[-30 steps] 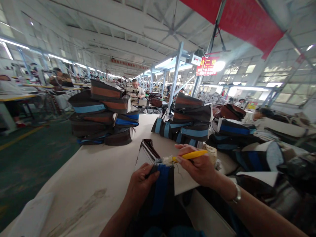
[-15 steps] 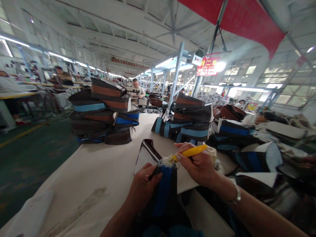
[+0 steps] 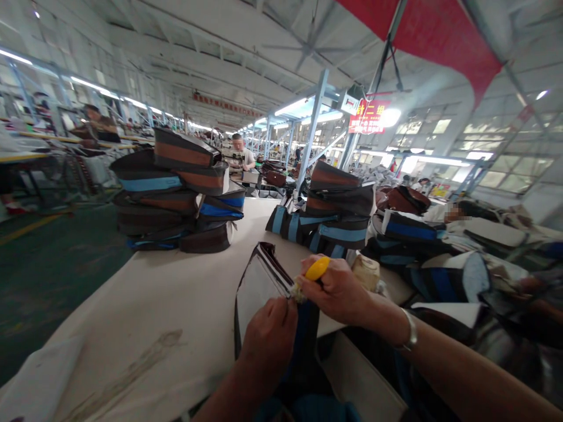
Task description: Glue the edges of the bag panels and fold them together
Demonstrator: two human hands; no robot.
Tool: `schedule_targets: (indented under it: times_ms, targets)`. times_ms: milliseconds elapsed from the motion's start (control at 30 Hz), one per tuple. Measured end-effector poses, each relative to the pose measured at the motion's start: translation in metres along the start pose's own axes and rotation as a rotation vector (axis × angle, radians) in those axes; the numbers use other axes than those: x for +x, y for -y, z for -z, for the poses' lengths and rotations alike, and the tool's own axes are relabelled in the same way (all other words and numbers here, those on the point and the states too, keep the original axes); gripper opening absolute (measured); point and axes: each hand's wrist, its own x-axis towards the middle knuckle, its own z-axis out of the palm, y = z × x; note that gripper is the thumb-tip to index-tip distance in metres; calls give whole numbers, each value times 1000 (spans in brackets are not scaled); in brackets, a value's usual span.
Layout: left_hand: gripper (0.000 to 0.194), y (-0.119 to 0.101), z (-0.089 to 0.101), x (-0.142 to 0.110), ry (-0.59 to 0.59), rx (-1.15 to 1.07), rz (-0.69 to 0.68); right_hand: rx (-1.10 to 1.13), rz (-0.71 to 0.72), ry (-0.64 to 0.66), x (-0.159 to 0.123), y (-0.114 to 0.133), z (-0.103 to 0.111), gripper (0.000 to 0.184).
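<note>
- Blue-striped bag piece is standing at the near edge of the bench, in front of the wearer; its pale panel is facing left and its blue stripe is showing only partly, behind the left forearm and fingers
- Left hand is clamping the bag piece at its upper edge, thumb and fingers drawn together on it; the fingertips are partly hiding the edge
- Right hand is closing around a yellow-handled brush; pale bristles are meeting the top edge just beside the left fingertips; a silvery bracelet is circling the right wrist
- Both hands are working close together, a small gap between them
- Left stack of dark bag pieces, striped brown and blue, is resting farther back on the bench; right stack is sitting beyond the right hand, well apart from the other
- Cream-coloured object is lying near the right hand; its kind cannot be told
- More striped pieces are lying to the right; a co-worker is sitting beyond the bench
</note>
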Motion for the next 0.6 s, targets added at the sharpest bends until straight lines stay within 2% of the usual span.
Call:
schedule_targets:
  times_ms: [67,133,233,367,400,500,600]
  targets:
    - [16,-5,-1,1,28,27,-39,-149,22,124,4,-2,0,21]
    - [14,-8,-1,1,39,31,-62,-243,2,112,9,-4,2,22]
    - [12,-10,-3,1,25,7,-73,-215,-18,102,13,-3,5,25]
    - [14,-11,-4,-1,25,-20,-102,-272,50,344,16,-1,3,21]
    - [14,-11,-5,-2,21,-17,-109,-299,45,349,16,0,2,20]
    - [13,-11,-6,-4,10,-13,-112,-285,-15,248,17,2,0,24]
    - [11,-4,-5,-6,2,-37,-131,-181,0,326,18,-2,0,25]
